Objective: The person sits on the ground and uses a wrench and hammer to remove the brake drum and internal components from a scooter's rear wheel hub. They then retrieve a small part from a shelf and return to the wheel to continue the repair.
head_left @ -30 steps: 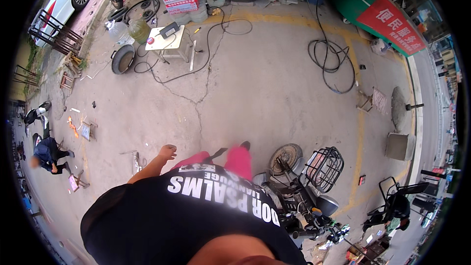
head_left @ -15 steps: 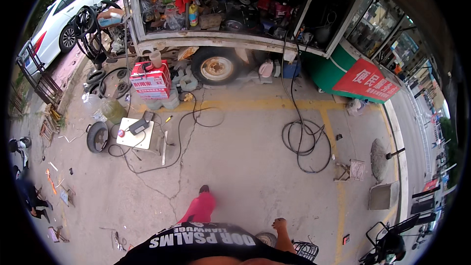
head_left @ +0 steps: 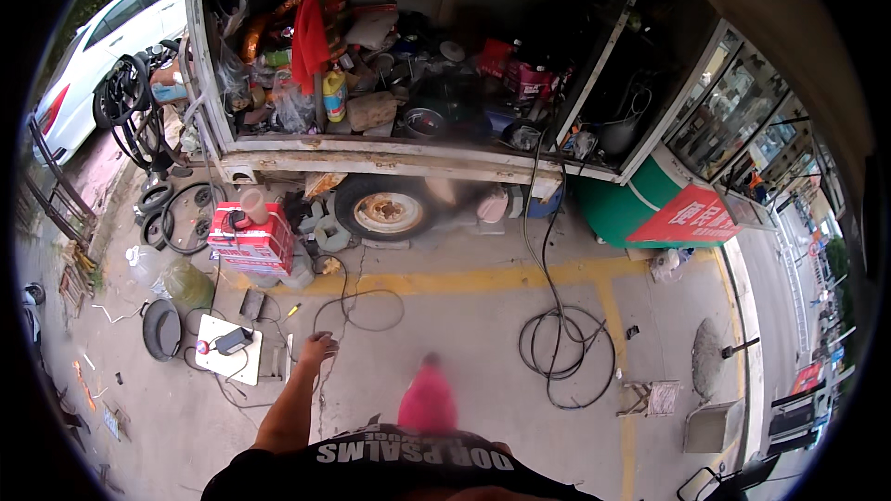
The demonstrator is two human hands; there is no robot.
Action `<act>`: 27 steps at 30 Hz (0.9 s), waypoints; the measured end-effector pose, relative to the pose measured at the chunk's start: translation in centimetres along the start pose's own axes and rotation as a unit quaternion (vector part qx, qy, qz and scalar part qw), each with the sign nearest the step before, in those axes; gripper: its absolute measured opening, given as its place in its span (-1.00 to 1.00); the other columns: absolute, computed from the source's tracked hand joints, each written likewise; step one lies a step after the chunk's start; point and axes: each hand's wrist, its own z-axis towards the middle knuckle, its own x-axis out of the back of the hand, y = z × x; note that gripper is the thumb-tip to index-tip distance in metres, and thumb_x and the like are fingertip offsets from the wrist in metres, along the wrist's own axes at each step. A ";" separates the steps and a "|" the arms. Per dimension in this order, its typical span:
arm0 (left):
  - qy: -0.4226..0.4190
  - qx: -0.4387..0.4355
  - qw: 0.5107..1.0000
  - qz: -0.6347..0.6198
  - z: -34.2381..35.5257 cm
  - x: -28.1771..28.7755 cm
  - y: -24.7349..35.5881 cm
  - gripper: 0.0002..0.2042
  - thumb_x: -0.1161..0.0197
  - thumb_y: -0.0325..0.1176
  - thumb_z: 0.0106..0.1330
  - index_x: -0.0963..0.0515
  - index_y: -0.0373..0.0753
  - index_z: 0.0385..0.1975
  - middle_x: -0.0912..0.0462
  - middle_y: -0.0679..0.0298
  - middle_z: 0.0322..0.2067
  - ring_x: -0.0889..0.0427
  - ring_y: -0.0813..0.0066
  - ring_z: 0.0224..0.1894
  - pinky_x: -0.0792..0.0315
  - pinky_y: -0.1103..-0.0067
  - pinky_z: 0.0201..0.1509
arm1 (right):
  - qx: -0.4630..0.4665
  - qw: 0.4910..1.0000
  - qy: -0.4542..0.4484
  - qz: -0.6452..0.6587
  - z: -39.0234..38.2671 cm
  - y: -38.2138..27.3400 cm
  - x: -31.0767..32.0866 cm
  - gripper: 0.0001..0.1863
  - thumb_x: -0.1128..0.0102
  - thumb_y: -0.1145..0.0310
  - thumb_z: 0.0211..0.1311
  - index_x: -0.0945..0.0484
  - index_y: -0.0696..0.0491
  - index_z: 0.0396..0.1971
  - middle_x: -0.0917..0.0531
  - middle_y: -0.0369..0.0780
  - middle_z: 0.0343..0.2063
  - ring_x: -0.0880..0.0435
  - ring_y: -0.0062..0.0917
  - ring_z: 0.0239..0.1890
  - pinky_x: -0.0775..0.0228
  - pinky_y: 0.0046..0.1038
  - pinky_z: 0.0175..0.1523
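My left hand (head_left: 320,347) swings forward over the pavement, fingers loosely bent and apart, with nothing visible in it. Left of it is a low stool with a white square top (head_left: 221,364), bearing a black boxy device (head_left: 232,341) and a red round item (head_left: 203,347). Beside that stands a dark metal basin (head_left: 161,334). Black cables (head_left: 373,325) lie on the ground near the hand, with a small yellow tool (head_left: 294,310) farther back. Below me shows my pink-clad leg (head_left: 427,394). My right hand is out of sight.
Ahead, a cluttered trailer (head_left: 390,150) rests on a rusty wheel (head_left: 385,211), beside stacked red boxes (head_left: 251,241), tires (head_left: 156,223) and a green counter (head_left: 608,209). Coiled hose (head_left: 566,362), a folding stool (head_left: 661,397) and a concrete box (head_left: 707,429) lie rightward. A white car (head_left: 79,83) is back left.
I have moved forward, so the trailer and stool are nearer and the bike has left view. My left hand has swung forward; my right hand has dropped out of sight.
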 end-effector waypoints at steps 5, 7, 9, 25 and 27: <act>-0.033 0.043 0.996 0.074 3.4 -5.6 4.0 -0.70 -0.06 -0.28 0.33 -0.45 -0.31 -0.04 -0.62 0.11 -0.26 -0.65 0.27 -0.26 -0.53 0.44 -0.21 | -0.040 0.998 -0.043 0.010 7.8 9.4 5.7 -0.88 -0.10 0.33 0.04 -0.54 0.02 -0.58 -0.60 -0.19 -0.54 -0.65 -0.32 -0.45 -0.50 -0.31 -0.33; -0.038 0.160 0.982 0.090 4.6 -4.2 1.9 -0.74 -0.07 -0.28 0.31 -0.47 -0.29 -0.10 -0.62 0.15 -0.29 -0.65 0.27 -0.32 -0.52 0.39 -0.30 | -0.003 0.996 -0.055 -0.065 11.6 13.8 9.2 -0.87 -0.09 0.32 0.06 -0.53 0.01 -0.58 -0.60 -0.20 -0.55 -0.65 -0.33 -0.46 -0.51 -0.33 -0.34; -0.022 0.291 0.951 0.101 3.7 -0.9 -1.6 -0.75 -0.08 -0.27 0.30 -0.47 -0.29 -0.14 -0.61 0.16 -0.30 -0.65 0.25 -0.34 -0.51 0.34 -0.33 | 0.030 0.986 -0.076 -0.142 16.7 16.6 13.3 -0.87 -0.08 0.32 0.08 -0.51 0.00 -0.58 -0.59 -0.22 -0.56 -0.66 -0.35 -0.47 -0.51 -0.35 -0.35; -0.114 0.031 0.967 0.224 19.0 -11.9 6.1 -0.70 -0.09 -0.26 0.29 -0.44 -0.30 -0.08 -0.60 0.11 -0.29 -0.63 0.22 -0.26 -0.51 0.39 -0.21 | -0.089 0.955 0.107 0.263 43.6 22.5 32.6 -0.83 -0.22 0.31 -0.07 -0.56 0.09 -0.52 -0.60 -0.14 -0.50 -0.60 -0.27 -0.37 -0.48 -0.26 -0.26; 0.040 0.204 0.978 -0.036 22.4 -19.8 12.0 -0.66 -0.06 -0.26 0.30 -0.41 -0.32 -0.02 -0.60 0.09 -0.26 -0.63 0.23 -0.22 -0.51 0.41 -0.18 | -0.026 0.987 0.094 0.128 42.0 25.4 34.9 -0.80 -0.06 0.31 0.07 -0.54 0.13 -0.51 -0.57 -0.12 -0.59 -0.61 -0.28 -0.49 -0.49 -0.24 -0.37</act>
